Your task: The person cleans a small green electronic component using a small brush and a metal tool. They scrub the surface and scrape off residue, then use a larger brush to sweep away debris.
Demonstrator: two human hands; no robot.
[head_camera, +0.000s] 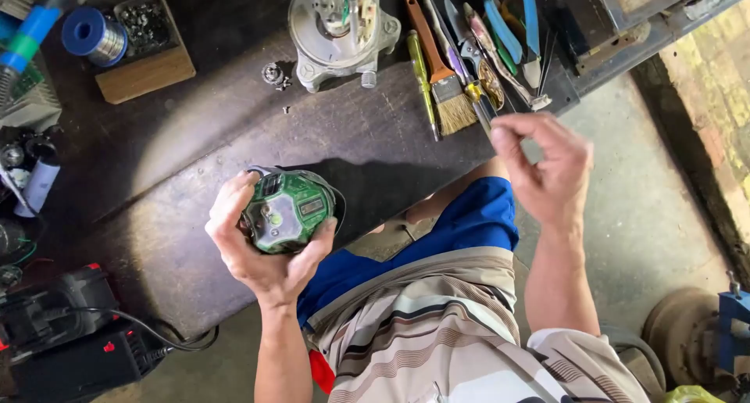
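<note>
We saw the left hand [262, 250] closed in a full grip around a round motor unit [291, 211], its thumb on the right side and its fingers [226, 207] curled over the left edge. The unit's face carried a green circuit board [285, 213], turned up toward the camera, and a dark housing showed behind it. The unit was held just above the near edge of the dark work surface [234, 137], over the person's lap.

The right hand [547, 164] was raised to the right, well apart from the unit. Its thumb and forefinger were pinched narrowly together; whether anything small sat between them, we could not tell.

Just beyond that hand, tools lay in a row on the surface: a paintbrush [441, 71] with an orange handle and pale bristles, a yellow-green screwdriver [422, 78] beside it, and blue-handled pliers [508, 28] farther right. To the left of the brush stood a grey metal casing [340, 32], with a small metal part [273, 75] near its lower left.

At the far left corner we saw a spool of solder [94, 35] with a blue core, next to a wooden block [144, 71] bearing a tray of small parts. A black device with a cable [70, 333] sat low on the left. The person wore a striped shirt [437, 325] and blue shorts [476, 215], above a concrete floor [641, 215].
</note>
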